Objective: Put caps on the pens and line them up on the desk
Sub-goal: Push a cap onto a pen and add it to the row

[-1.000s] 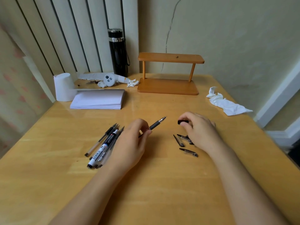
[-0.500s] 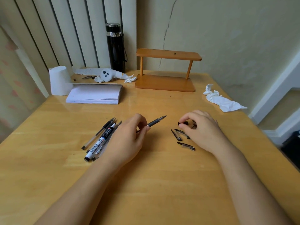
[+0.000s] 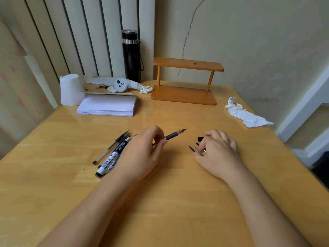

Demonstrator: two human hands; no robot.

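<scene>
Both bare forearms entered from the bottom edge and converged toward mid-frame. Left hand [image 3: 140, 155] lay palm-down, knuckles up, wrist nearly straight; thumb and forefinger were pinched together, the other fingers curled under. Something was gripped in that pinch. Right hand [image 3: 216, 154] sat well apart from the left, wrist bent slightly inward, back of the hand facing the camera. Its fingers [image 3: 210, 139] were bunched and curled downward, tips drawn close to the thumb; whether they actually clasped anything could not be told.
</scene>
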